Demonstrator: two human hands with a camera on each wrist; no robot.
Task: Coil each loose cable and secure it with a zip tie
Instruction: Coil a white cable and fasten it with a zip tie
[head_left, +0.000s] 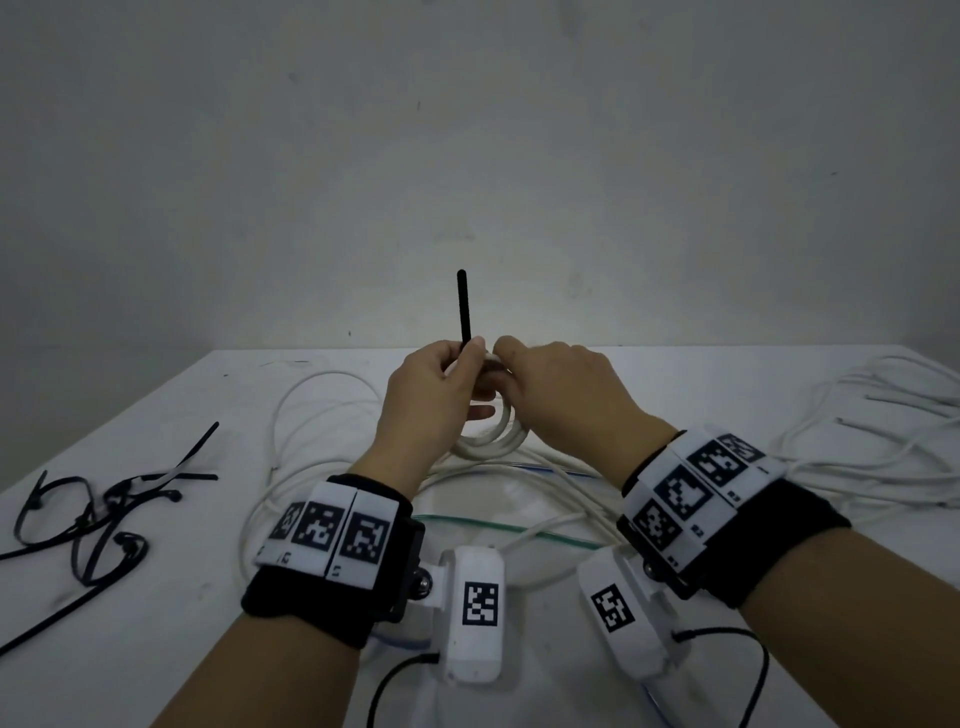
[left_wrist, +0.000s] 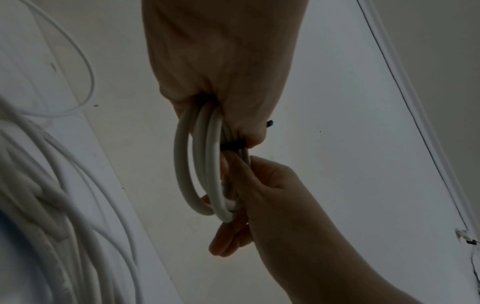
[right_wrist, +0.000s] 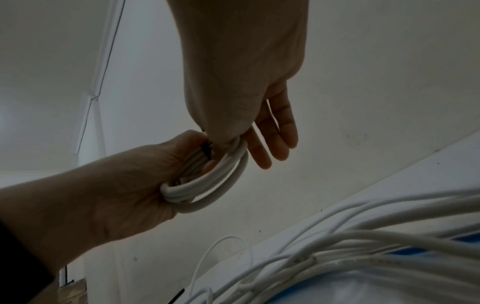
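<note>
Coiled cable (head_left: 491, 439): a small white coil of several loops, which I hold up above the white table (head_left: 171, 587), in the middle of the scene between my two hands.
Zip tie (head_left: 463, 306): black, wrapped around the far side of the coil; its free tail points straight up above my fingers. From the left wrist view the band (left_wrist: 232, 145) crosses the loops tightly.
Left hand (head_left: 434, 402): thumb and fingers are curled and pinch the zip tie tail at the top of the coil.
Right hand (head_left: 561, 395): thumb and forefinger pinch the coil just beside the tie; the other fingers (right_wrist: 275, 133) stay straight and loose (this is seen clearly from the right wrist view).
Loose cables (head_left: 878, 441): more white cable lies uncoiled on the table, one bundle at the far right and other loops (head_left: 311, 415) to the left, under my forearms.
Spare zip ties (head_left: 98, 519): a heap of black ties, on the left part of the table, well apart from the coil.
Plastic bags (head_left: 493, 525): transparent, with green and blue edges, lying flat under the near cables (I cannot tell what is inside).
</note>
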